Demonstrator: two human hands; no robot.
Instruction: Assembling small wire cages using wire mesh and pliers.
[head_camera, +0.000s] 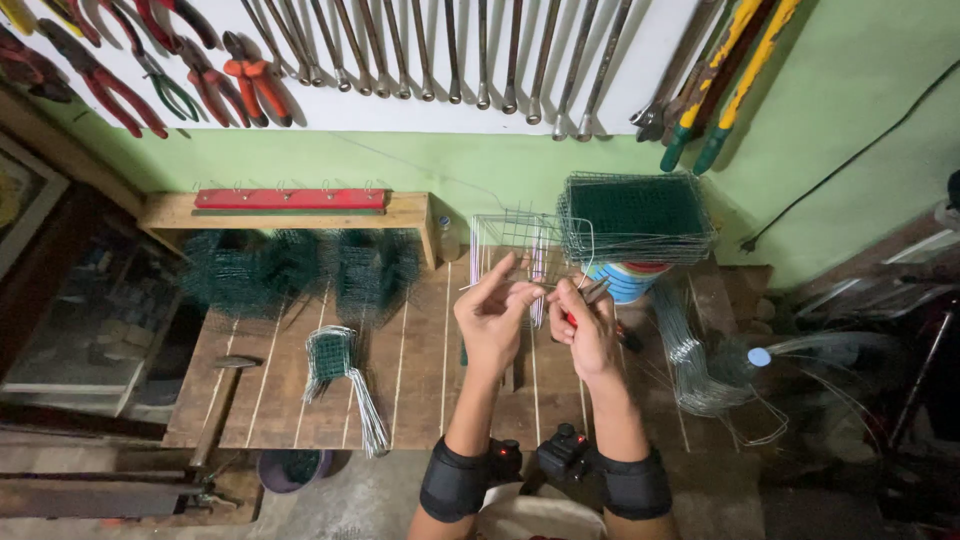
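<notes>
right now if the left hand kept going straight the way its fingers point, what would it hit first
Probably the small wire mesh cage it is working on: the left hand points up and away across the wooden workbench, and the cage's wires sit just beyond its fingertips. Past that stands the green wall. Depth is hard to judge.

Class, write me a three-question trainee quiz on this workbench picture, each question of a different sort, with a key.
1. True or false: the right hand holds red-handled pliers.
2. What lies at the bench's left edge? A) hammer B) saw C) drill
3. Fill in: the stack of green mesh panels rests on a ____.

Key: 1 true. 2 A. 3 bucket. The left hand pinches wire on the small wire cage.
</notes>
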